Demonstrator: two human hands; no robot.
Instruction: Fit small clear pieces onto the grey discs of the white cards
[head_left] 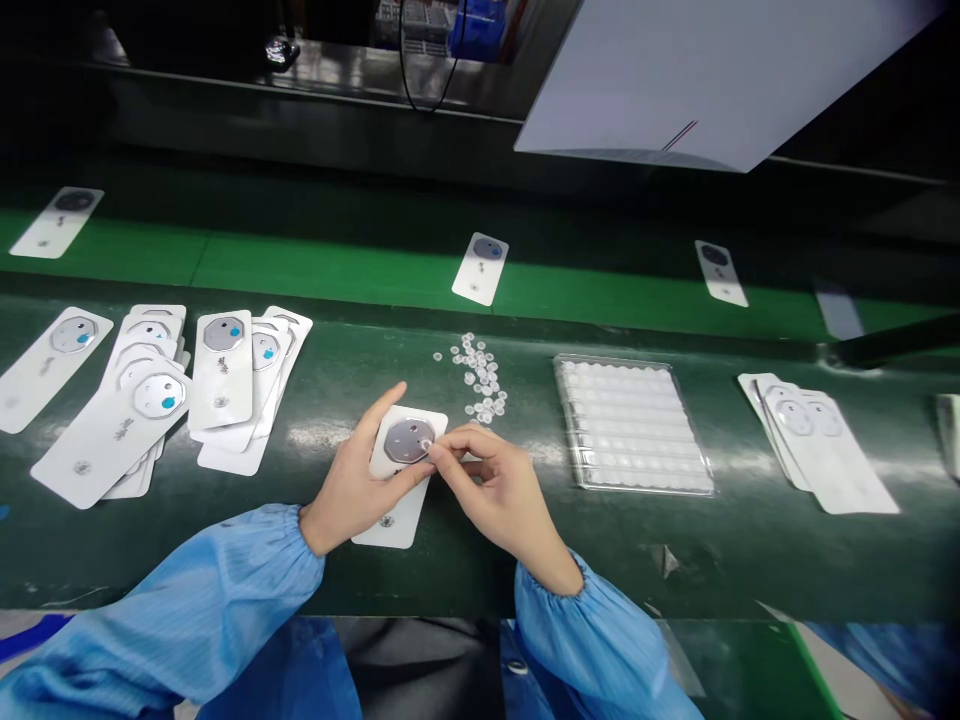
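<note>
White card [397, 515] sits right under my left hand [352, 485], and that hand is closed around it, thumb up past the card's left edge and fingers across the face just below the disc. Can't really tell if the card is resting on the bench or lifted a bit. The grey disc [409, 441] on the card sits right between my hands. My right hand [499, 495] is narrow, with the fingertips [436, 452] pinched together at the disc's right edge. If there's a tiny piece between them, it's too small to make out.

Just past my right hand there's a loose scatter of small clear round pieces [478, 378] on the dark green bench [315, 570]. Further right sits a clear plastic blister tray [634, 425] full of little white rounds, then a fanned pile of more white cards [821, 450].

To my left are two overlapping stacks of cards [150, 400] [251, 385], with one more lying alone [49, 367]. Each has a grey disc, and some show a blue spot. Three single cards [480, 268] [56, 222] [720, 272] lie up on the green belt [337, 270]. My light blue sleeves [172, 600] [589, 630] are cuffed at both wrists.
</note>
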